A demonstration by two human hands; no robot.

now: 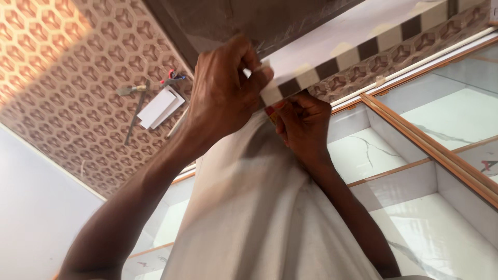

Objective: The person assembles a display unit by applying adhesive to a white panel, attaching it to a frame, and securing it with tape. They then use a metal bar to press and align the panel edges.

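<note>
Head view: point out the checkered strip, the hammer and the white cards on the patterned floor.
checkered strip [358, 52], head view, on a dark square.
hammer [136, 111], head view, on the handle.
white cards [160, 108], head view, on the top card's face.

The left hand [225, 88] and right hand [303, 127] crowd the end of the checkered trim strip [332, 65], fingers closed on it, so little room is left between them. Directly above, the grey slab [244, 21] blocks any passage upward. Below the hands, a white sheet [259, 212] fills the near middle and hides what lies behind. To the right, the wooden rails [430, 145] and white shelf dividers [399, 181] wall off separate marble-look compartments [456, 116], each open inside. To the left, the patterned surface [67, 93] is mostly open, broken only by a hammer [136, 106], white cards [161, 107] and a red-handled tool [171, 78].
</note>
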